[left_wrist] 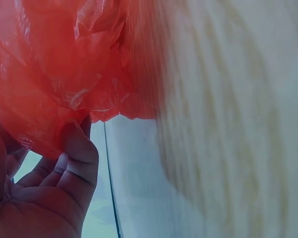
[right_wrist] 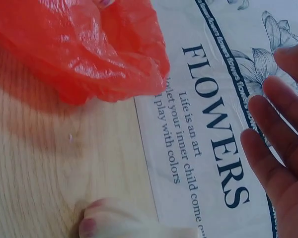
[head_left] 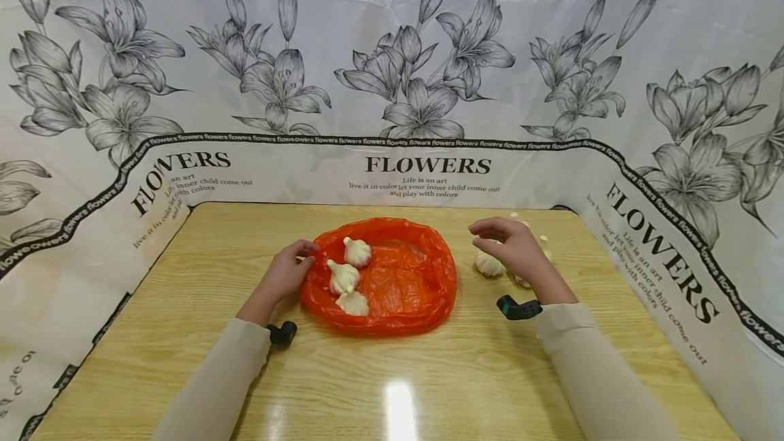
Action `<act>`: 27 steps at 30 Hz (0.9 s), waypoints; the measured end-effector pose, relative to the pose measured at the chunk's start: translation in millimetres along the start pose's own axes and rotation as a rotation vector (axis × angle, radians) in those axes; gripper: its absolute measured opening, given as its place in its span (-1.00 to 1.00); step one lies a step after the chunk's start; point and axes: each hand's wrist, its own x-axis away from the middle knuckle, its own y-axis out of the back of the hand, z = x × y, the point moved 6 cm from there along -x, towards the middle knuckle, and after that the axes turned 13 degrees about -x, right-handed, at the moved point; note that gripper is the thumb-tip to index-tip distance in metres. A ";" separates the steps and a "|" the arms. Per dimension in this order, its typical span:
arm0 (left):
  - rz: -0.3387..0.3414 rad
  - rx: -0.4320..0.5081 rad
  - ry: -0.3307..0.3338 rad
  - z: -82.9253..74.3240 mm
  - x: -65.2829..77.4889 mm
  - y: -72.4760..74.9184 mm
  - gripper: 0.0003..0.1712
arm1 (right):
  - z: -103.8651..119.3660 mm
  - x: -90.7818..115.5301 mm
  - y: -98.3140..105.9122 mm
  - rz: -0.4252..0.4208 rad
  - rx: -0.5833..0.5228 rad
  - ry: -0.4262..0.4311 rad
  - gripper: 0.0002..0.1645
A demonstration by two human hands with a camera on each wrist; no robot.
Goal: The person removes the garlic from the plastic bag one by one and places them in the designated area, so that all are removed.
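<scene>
A red plastic bag point(head_left: 398, 324) sits with its mouth spread wide on the table. Three white garlic bulbs point(head_left: 344, 278) lie along its left side. My left hand point(head_left: 286, 272) pinches the left edge of the bag between thumb and fingers, as the left wrist view shows at the red film point(left_wrist: 49, 99). To the right of the bag, my right hand point(head_left: 517, 250) is raised with its fingers spread and nothing in them. Beneath it lie more garlic bulbs point(head_left: 488, 265), partly hidden by the hand and wrist; one bulb point(right_wrist: 124, 223) shows at the bottom of the right wrist view.
The light wooden table point(head_left: 343, 380) meets a white flower-printed cloth point(head_left: 294, 179) along its back and sides. A dark wrist camera point(head_left: 518, 307) sits on the right wrist, another point(head_left: 282, 333) on the left.
</scene>
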 end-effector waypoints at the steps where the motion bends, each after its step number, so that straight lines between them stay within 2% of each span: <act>1: -0.001 -0.002 -0.004 -0.1 0.3 -0.1 -0.76 | -0.6 -0.9 -3.0 0.005 -0.008 -0.005 -0.62; 16: -0.006 -0.004 -0.007 -1.7 0.1 -0.2 -0.76 | 10.7 -11.6 -46.4 0.088 -0.070 0.015 -0.65; 27: -0.015 -0.018 -0.015 -3.1 -1.1 -0.9 -0.76 | 15.7 -11.8 -73.6 0.131 -0.101 0.071 -0.70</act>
